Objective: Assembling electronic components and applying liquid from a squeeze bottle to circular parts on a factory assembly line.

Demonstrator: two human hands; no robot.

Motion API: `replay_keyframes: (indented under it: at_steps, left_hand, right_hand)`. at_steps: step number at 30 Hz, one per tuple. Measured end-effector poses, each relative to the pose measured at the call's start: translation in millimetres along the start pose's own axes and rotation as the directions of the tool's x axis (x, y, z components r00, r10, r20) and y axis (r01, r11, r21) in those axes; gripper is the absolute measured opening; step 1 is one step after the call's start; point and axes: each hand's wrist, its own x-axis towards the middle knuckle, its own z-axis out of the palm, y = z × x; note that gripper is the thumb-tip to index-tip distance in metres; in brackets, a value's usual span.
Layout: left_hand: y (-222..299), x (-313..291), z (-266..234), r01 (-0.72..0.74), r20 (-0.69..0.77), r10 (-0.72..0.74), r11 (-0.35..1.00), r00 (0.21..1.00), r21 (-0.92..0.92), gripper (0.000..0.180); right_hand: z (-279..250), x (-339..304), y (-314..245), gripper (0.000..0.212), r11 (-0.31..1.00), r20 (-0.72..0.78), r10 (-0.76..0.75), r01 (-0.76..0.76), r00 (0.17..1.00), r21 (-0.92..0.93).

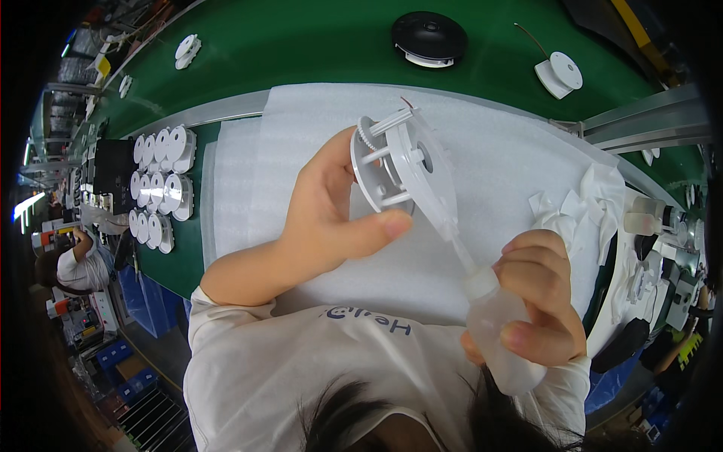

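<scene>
My left hand [331,207] is closed around a white plastic gear housing [407,162], held tilted above the foam-covered work surface. Posts, a toothed gear and a short reddish wire show on the housing. In my right hand [538,297] is a translucent squeeze bottle [497,328] with a narrow nozzle, its fingers wrapped round the body. The nozzle points up and left, and its tip meets or overlaps the lower edge of the housing; whether they touch I cannot tell. Part of the left hand's fingers is hidden behind the housing.
White foam sheet [301,135] covers the bench before me. Several white assemblies [158,184] stand in rows at the left. Beyond, a green belt [316,49] carries a black round device [429,38] and a white part [559,74]. Crumpled white wipes [580,211] lie right.
</scene>
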Motion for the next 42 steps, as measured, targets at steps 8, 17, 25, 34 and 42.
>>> replay_keyframes:
  at_steps: [8,17,25,34,42]
  left_hand:
    - [-5,2,0,-0.028,0.004,0.029,0.997,1.000,-0.072,0.052]
    - [-8,12,-3,-0.035,-0.065,0.031,0.997,0.997,-0.067,0.053]
    - [-9,120,-61,0.010,0.016,0.674,-0.034,0.739,0.999,0.058]
    - [19,175,-94,0.378,-0.377,0.032,0.003,0.925,0.926,0.078]
    - [18,216,-299,0.621,-0.561,0.343,-0.092,0.753,0.778,0.067]
  right_hand:
    - [-1,-1,1,0.047,1.000,0.010,0.003,-0.003,1.000,-0.025]
    - [-9,-14,14,0.047,0.895,0.150,0.073,-0.131,0.986,0.427]
    - [15,-33,66,0.032,-0.212,0.367,0.889,-0.464,0.274,0.860]
    - [16,-33,69,0.031,-0.221,0.378,0.876,-0.446,0.299,0.867]
    - [18,-33,70,0.031,-0.251,0.359,0.903,-0.388,0.235,0.887]
